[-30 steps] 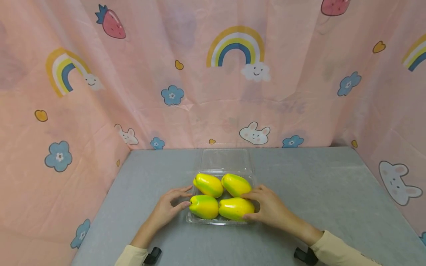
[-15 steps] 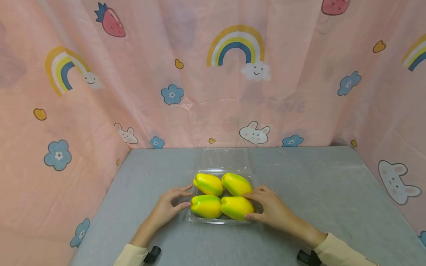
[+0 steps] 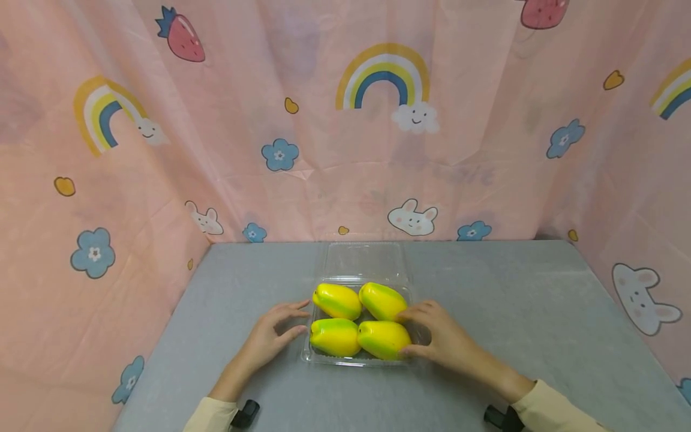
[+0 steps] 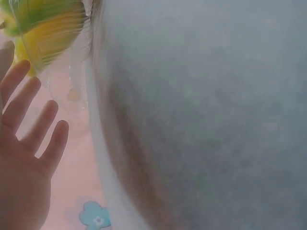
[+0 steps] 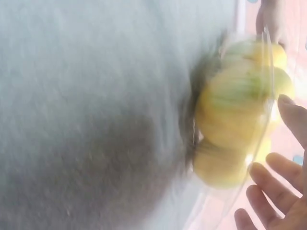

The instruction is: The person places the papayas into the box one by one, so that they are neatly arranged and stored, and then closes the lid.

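Several yellow-green papayas lie in a clear plastic clamshell box point(image 3: 353, 361), two at the back and two in front. My left hand point(image 3: 269, 333) is beside the box's left wall, thumb and fingers spread close to the front-left papaya point(image 3: 335, 337). The left wrist view shows the left hand point(image 4: 24, 167) with fingers straight and apart. At the other side, my right hand point(image 3: 442, 337) reaches over the box's right edge, its fingertips right by the front-right papaya point(image 3: 383, 339). In the right wrist view the fingers of the right hand point(image 5: 280, 196) are extended beside the clear wall.
The box's clear lid point(image 3: 364, 262) is folded back behind it on the grey table point(image 3: 507, 312). A pink patterned cloth point(image 3: 232, 108) hangs round the back and sides of the table. A black strap device point(image 3: 504, 418) sits at each wrist.
The front papayas have shifted slightly right and sit more squarely in the box. My right hand has eased a little to the right off the front-right papaya; the left hand has drawn slightly left.
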Tool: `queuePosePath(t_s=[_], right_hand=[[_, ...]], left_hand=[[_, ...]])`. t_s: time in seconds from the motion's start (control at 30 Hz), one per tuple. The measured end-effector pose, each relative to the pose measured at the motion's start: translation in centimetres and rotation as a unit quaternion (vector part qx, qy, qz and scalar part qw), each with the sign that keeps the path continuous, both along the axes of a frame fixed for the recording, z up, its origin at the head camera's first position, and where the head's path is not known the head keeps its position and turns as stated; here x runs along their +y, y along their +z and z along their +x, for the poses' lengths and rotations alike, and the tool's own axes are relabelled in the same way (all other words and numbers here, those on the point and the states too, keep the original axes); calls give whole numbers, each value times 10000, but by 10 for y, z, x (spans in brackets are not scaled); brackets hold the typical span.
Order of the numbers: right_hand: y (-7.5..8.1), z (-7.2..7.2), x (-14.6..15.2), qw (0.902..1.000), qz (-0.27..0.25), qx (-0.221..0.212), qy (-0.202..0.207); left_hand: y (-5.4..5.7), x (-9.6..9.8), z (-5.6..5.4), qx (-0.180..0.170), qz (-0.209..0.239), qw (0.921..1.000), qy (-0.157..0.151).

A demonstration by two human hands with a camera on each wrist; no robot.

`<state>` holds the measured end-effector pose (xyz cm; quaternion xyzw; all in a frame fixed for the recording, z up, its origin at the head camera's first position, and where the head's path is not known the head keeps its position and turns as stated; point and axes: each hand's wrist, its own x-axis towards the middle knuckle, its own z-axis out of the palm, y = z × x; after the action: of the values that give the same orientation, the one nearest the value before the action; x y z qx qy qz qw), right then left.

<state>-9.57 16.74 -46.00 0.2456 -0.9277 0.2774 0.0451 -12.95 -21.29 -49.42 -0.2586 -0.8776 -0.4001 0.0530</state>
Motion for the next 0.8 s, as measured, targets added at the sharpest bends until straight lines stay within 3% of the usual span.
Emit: queuePosePath(t_s=[0.13,0.4,0.6,0.8], right_hand=[[2,-8,8,9993,-289,-104,-211],[0,-37,27,9898,-1008,-850,-546],[-9,-65,41,9769,-1433,-1357,-815],[-22,-96,50,9668,-1700,-1667,-924]], left_hand=[[4,-2,-4,-143,-29,9998,123],[10,-4,-22,-350,144,9986,379],[13,-3,-45,-921,241,9950,316],[13,9,-76,-1446,203,9892,157]])
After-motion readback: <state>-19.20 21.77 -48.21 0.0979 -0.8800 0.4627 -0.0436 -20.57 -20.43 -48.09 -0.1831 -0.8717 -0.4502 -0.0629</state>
